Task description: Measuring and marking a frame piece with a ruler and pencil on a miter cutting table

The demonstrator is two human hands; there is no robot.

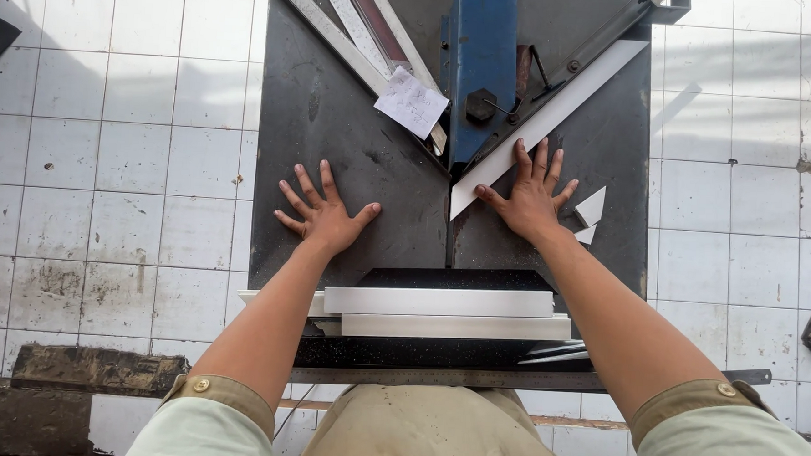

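Observation:
My left hand (324,213) lies flat with fingers spread on the dark metal table (337,134) of a cutting machine, holding nothing. My right hand (533,195) is pressed flat, fingers apart, on the lower end of a long white strip (556,116) that runs diagonally up to the right along a fence. The strip's cut end sits beside the blue blade housing (484,67) in the middle. Two small white triangular offcuts (590,213) lie just right of my right hand.
Several white strips (438,311) are stacked at the table's near edge, with a steel ruler (508,378) below them. A crumpled paper note (411,102) rests on the left fence. White floor tiles (108,151) surround the machine; a dark block (99,368) lies lower left.

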